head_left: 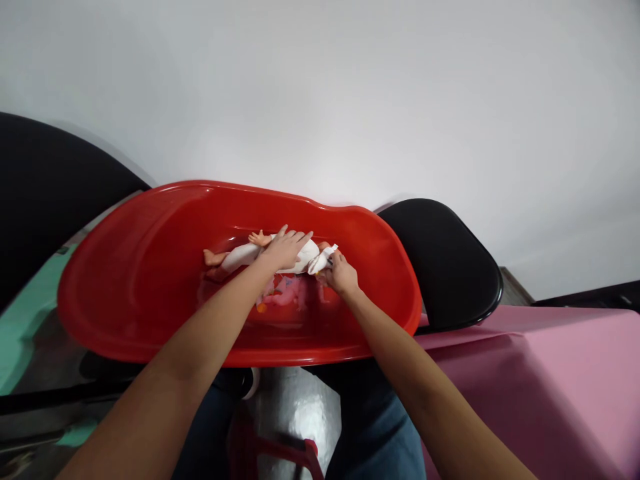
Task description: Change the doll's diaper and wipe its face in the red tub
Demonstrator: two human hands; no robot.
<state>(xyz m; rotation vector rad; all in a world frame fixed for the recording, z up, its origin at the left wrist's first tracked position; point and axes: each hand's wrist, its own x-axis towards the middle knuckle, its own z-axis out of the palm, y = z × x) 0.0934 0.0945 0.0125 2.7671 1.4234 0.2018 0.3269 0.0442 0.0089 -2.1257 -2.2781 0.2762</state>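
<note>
Though crumpled, white cloth [317, 264] in fingers [341, 261].

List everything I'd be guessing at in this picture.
All in the head view:
- Doll: part of its torso is hidden by the left hand.
- Right hand: its grip, if any, on the white cloth is too small to tell.
- Pink shapes in the red tub: too blurred to tell printed from loose.
- Black panel: cut off by the left edge.
</note>
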